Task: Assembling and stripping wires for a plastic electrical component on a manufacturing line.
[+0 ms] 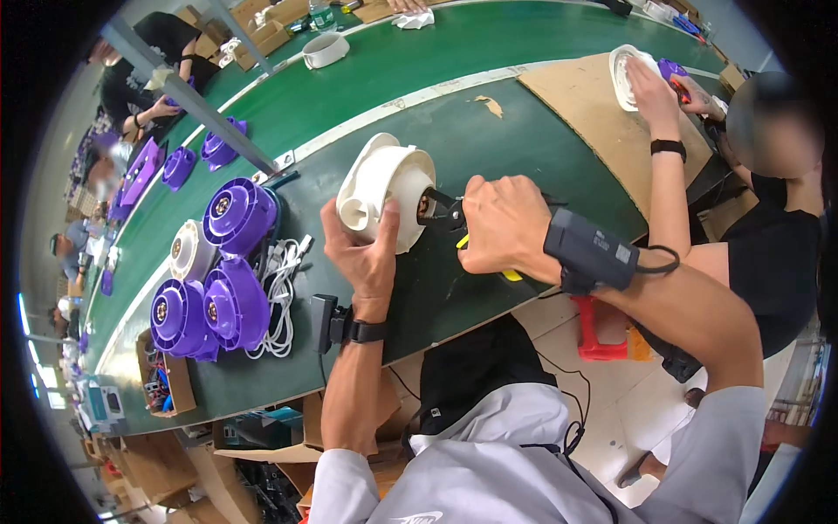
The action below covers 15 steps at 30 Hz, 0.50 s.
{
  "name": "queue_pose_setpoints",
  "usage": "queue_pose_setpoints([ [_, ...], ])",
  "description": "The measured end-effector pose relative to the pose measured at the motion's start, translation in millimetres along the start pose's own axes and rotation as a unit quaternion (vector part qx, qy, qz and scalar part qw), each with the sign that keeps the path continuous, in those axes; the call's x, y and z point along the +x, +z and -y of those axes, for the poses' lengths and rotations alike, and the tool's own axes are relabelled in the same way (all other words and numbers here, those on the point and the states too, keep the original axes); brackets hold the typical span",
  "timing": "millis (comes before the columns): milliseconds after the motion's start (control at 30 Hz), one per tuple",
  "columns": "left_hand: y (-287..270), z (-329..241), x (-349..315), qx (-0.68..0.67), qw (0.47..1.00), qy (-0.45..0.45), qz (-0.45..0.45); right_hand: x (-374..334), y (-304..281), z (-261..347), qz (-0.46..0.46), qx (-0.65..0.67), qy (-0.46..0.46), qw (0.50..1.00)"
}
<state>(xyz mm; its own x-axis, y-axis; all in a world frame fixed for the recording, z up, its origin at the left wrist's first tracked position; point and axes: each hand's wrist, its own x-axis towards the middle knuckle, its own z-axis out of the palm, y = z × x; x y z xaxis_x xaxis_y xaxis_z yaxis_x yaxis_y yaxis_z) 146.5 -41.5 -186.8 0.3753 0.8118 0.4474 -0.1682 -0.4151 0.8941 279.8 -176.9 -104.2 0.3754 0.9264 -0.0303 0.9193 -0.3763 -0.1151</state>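
My left hand (360, 253) grips a white plastic fan housing (377, 175) from below and tilts it on its side above the green table. A round outlet shows on the housing's left. My right hand (508, 225) is closed around a pair of pliers (447, 213) with a black head and bits of yellow on the handles. The jaws reach into the housing's open right face, at a copper-coloured part in its centre. Whether they are clamped on that part cannot be made out.
Left of my hands stand several purple fan housings (237, 218), a white one (189, 251) and a coiled white cable (281, 301). A small carton (166, 375) holds tools or parts. At right, a co-worker handles a white part (621, 79) over a cardboard sheet (580, 100). A metal post (205, 113) rises at left.
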Motion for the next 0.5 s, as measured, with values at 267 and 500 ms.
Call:
queue_pose_setpoints([
  [267,10,1,8,-0.042,0.996,0.010,-0.080,7,-3,-4,0.009,0.089,0.012,0.996],
  [500,3,6,1,-0.054,0.999,-0.002,-0.005,5,-7,-10,0.082,0.092,0.015,0.992],
])
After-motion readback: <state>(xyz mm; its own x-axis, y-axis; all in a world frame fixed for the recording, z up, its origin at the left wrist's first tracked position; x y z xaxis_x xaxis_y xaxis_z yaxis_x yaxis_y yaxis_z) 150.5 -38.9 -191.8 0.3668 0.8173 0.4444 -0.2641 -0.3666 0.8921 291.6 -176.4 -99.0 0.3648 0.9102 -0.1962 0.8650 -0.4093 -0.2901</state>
